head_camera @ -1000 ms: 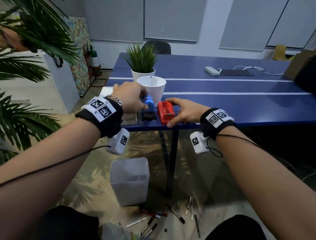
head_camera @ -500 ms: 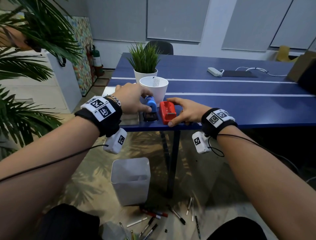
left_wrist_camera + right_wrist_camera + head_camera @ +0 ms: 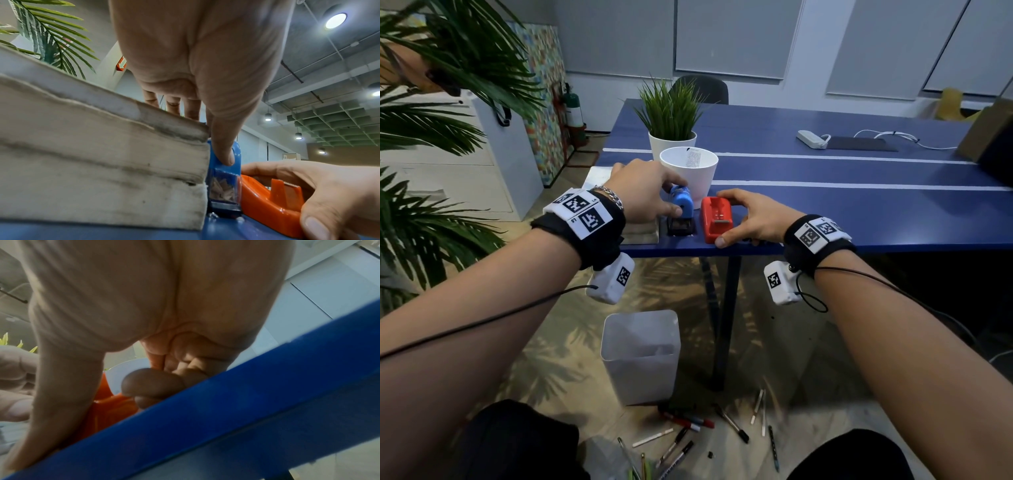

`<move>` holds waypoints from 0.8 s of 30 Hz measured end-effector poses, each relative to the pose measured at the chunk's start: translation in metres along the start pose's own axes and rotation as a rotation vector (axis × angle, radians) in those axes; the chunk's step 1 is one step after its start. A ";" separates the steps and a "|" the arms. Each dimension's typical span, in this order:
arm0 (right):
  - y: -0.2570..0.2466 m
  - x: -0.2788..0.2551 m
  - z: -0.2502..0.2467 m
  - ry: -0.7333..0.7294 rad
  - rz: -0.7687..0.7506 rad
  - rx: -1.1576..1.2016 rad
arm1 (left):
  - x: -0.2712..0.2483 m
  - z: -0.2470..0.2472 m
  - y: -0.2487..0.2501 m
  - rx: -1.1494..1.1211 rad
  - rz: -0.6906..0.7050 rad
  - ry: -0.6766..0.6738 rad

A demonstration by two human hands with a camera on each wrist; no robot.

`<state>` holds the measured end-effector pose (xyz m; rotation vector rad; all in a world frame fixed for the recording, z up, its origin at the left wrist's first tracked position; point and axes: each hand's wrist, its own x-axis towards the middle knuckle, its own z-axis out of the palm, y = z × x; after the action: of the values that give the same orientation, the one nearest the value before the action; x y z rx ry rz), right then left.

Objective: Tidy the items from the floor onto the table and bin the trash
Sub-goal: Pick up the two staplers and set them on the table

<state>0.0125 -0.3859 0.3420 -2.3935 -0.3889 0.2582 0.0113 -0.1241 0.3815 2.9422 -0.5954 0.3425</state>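
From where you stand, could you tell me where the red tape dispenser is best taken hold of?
Grip the red tape dispenser across its long flat sides, coming from above and its right. The blue sharpener crowds its left side, and the right hand already holds it: thumb at the near end, fingers along the far side.

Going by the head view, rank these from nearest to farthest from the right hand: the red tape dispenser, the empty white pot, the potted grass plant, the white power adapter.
1. Red tape dispenser: held by the right hand, at the table's near edge.
2. Empty white pot: just behind the dispenser, to the left.
3. Potted grass plant: behind the empty pot.
4. White power adapter: far back, to the right.
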 end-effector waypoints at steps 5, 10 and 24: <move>0.000 0.000 0.000 0.013 -0.002 -0.020 | -0.001 0.002 0.002 0.000 -0.009 0.006; 0.000 -0.001 0.002 0.005 -0.001 -0.027 | -0.002 0.002 0.000 -0.022 -0.012 -0.006; -0.011 -0.107 0.093 0.650 -0.050 0.317 | -0.146 0.041 0.064 -0.522 0.290 0.424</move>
<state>-0.1164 -0.3586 0.2889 -2.0091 -0.0907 -0.4452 -0.1368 -0.1350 0.3108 2.2012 -0.8841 0.6945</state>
